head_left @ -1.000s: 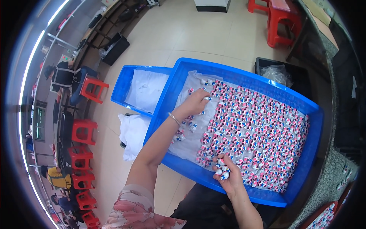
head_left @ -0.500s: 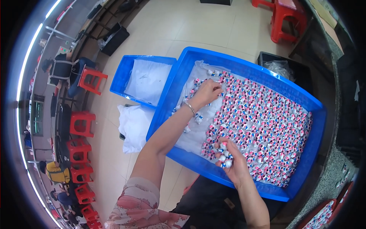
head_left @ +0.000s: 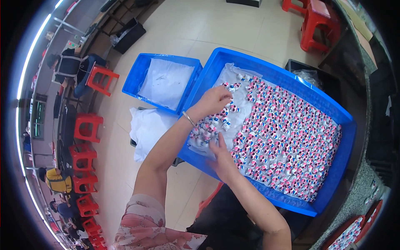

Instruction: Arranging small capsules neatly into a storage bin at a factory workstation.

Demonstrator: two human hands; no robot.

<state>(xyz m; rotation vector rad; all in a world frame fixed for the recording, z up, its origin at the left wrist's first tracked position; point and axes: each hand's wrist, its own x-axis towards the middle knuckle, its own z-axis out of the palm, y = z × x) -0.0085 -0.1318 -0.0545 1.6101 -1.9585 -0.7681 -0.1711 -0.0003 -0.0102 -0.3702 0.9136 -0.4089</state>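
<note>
A large blue plastic tray [head_left: 266, 62] holds many small pink, white and blue painted figurines [head_left: 287, 137], packed in close rows over its right part. Loose figurines [head_left: 204, 129] lie jumbled on the white lining sheet [head_left: 241, 109] at the tray's left side. Above these, my left hand [head_left: 213, 101] is closed with its fingertips curled downward; what they pinch, if anything, is hidden. Close to the loose pile, at the tray's near left part, is my right hand [head_left: 224, 160], thumb up. Its fingers are smeared by motion, and I cannot tell whether it holds anything.
Left of the tray, a smaller blue bin [head_left: 130, 83] has a white sheet inside. White cloth [head_left: 151, 129] lies below that bin. Red stools [head_left: 88, 127] line the left, where several people sit. A black crate [head_left: 296, 64] stands behind the tray, and a speckled counter [head_left: 354, 204] runs along the right.
My right hand has moved left from the packed rows to the loose pile; the several figurines seen in it earlier no longer show. My left hand has shifted slightly left, away from the rows' edge.
</note>
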